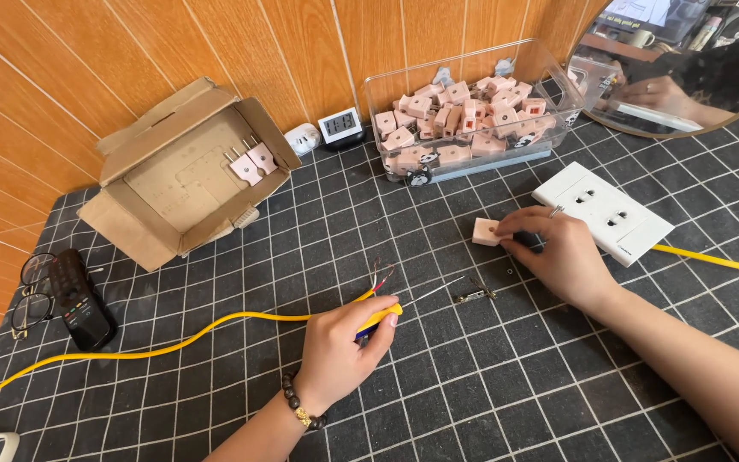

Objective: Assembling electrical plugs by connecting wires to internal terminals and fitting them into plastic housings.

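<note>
Pink plug housing (487,231), a small blocky plastic piece, is sitting on the gridded black mat (489,385) beside the white socket plate (605,210), pinched by the right hand (558,252). The left hand (344,346) is closing its fingers around the yellow cable (173,342), whose stripped wire ends (381,275) are fanning out; judging by this, wiring comes next, needing steady alignment.
</note>
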